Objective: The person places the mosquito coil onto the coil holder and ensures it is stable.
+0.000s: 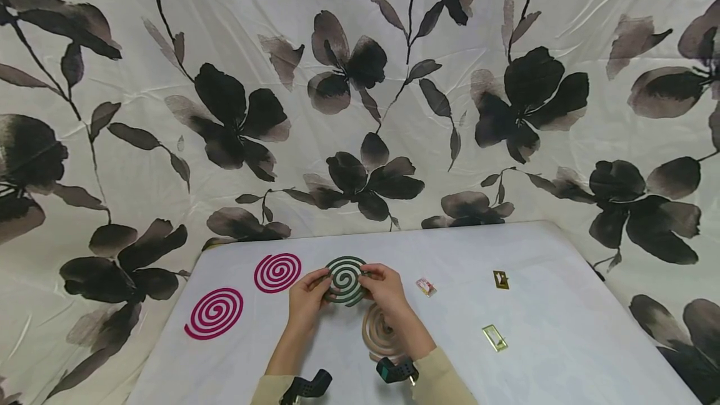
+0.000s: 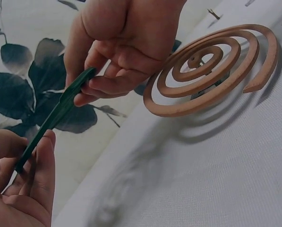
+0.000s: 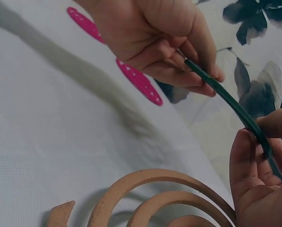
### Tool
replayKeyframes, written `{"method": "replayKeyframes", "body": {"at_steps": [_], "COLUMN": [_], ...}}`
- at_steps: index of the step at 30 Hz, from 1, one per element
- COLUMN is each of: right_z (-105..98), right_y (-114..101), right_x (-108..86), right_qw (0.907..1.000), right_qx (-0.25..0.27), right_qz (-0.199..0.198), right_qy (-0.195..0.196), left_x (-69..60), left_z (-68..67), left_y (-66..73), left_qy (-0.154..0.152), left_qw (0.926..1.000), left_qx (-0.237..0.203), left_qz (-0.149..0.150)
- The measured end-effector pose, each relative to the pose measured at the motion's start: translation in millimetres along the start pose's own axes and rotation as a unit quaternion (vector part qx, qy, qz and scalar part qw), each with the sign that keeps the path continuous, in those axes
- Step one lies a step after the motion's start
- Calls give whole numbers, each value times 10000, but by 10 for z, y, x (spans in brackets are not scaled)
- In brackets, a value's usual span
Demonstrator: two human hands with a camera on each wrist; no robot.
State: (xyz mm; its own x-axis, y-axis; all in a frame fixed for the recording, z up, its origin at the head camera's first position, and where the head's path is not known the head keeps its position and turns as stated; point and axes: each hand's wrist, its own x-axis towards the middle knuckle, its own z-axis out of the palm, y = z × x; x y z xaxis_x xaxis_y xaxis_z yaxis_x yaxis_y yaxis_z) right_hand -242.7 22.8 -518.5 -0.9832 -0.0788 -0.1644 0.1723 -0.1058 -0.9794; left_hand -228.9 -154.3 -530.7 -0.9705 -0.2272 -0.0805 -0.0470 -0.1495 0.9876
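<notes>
Both my hands hold a green mosquito coil upright above the table, one at each side edge. My left hand pinches its left edge between thumb and fingers; my right hand pinches the right edge. Edge-on, the green coil looks thin and flat in the left wrist view. Below my right hand, a brown mosquito coil is raised off the tabletop, partly hidden by that hand in the head view. A small metallic piece shows under the brown coil in the left wrist view.
Two magenta mosquito coils lie on the left of the white table. At right are a small pinkish piece and two small gold-coloured metal pieces. A floral cloth hangs behind.
</notes>
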Motion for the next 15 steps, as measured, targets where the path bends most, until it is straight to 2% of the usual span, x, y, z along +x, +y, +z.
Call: {"method": "replayKeyframes", "body": {"at_steps": [7, 15], "right_z": [-34, -41], "right_y": [-126, -370], "right_x": [-83, -274], "right_qw": [9999, 10000], "right_qx": [144, 47], "right_qz": [-37, -39], "right_qy": [-37, -1], "left_x": [7, 10], "left_z": [29, 75], "left_y": [-16, -26], "left_qy": [-202, -214], "left_qw": [9997, 9997], "left_qx": [-105, -52], "left_qz": [113, 124]}}
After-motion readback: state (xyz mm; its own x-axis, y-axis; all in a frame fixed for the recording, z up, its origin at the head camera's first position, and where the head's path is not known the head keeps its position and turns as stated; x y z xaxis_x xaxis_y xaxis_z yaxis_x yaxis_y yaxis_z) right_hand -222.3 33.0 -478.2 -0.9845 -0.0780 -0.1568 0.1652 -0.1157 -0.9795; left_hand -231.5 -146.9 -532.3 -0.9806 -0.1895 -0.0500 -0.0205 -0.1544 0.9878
